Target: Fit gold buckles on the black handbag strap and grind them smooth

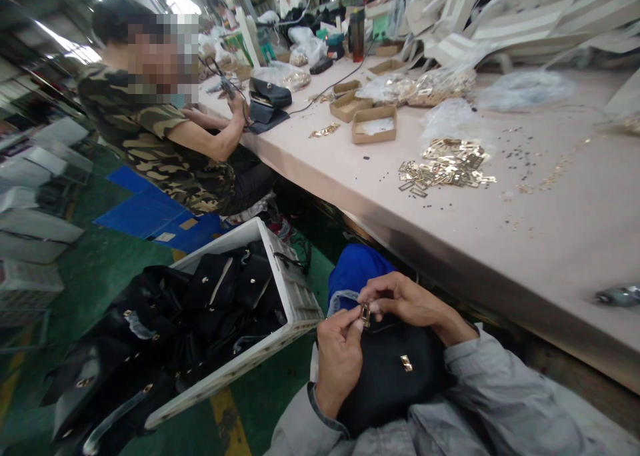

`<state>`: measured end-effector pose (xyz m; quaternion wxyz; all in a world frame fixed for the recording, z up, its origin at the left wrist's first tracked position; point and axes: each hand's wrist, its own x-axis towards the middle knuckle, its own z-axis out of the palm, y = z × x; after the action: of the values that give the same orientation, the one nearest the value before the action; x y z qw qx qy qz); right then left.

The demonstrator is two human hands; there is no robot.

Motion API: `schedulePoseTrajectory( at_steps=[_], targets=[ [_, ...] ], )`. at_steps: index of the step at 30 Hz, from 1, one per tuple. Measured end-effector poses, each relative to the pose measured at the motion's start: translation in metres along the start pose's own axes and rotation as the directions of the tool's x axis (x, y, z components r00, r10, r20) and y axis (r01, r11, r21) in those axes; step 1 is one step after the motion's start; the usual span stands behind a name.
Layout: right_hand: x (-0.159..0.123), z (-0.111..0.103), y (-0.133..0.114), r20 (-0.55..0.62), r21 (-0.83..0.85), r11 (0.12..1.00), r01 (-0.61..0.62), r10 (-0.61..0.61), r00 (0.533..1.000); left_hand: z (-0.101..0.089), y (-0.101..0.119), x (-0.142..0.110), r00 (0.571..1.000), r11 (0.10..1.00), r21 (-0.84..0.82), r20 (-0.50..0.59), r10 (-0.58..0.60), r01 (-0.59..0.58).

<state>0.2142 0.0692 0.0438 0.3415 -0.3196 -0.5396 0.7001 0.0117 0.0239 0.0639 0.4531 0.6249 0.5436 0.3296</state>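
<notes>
A black handbag lies in my lap below the table edge, with a small gold clasp on its front. My left hand and my right hand meet at the bag's top edge. Both pinch a small gold metal fitting between their fingertips. My grey sleeves frame the bag on both sides.
A white crate of black bags stands on the green floor to my left. The long pink table carries a pile of gold fittings, cardboard trays and plastic bags. A person in a camouflage shirt works at the table's far left.
</notes>
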Motion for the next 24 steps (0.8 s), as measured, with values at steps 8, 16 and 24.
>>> schedulePoseTrajectory(
  at_steps=[8, 16, 24],
  targets=[
    [0.002, -0.001, 0.008, 0.02, -0.025, 1.0, -0.015, 0.015, 1.0, 0.002, 0.0, 0.003, 0.985, 0.967, -0.19, 0.015, -0.17, 0.17],
    [-0.001, 0.004, 0.001, 0.006, -0.08, 0.997, -0.018, 0.019, 1.0, 0.006, -0.014, 0.006, 0.961, 0.947, -0.173, 0.008, -0.275, 0.273],
    [-0.006, 0.009, -0.001, -0.093, -0.196, 0.98, 0.029, -0.048, 0.995, -0.003, -0.001, 0.016, 0.96, 0.952, -0.148, 0.122, -0.25, 0.267]
  ],
)
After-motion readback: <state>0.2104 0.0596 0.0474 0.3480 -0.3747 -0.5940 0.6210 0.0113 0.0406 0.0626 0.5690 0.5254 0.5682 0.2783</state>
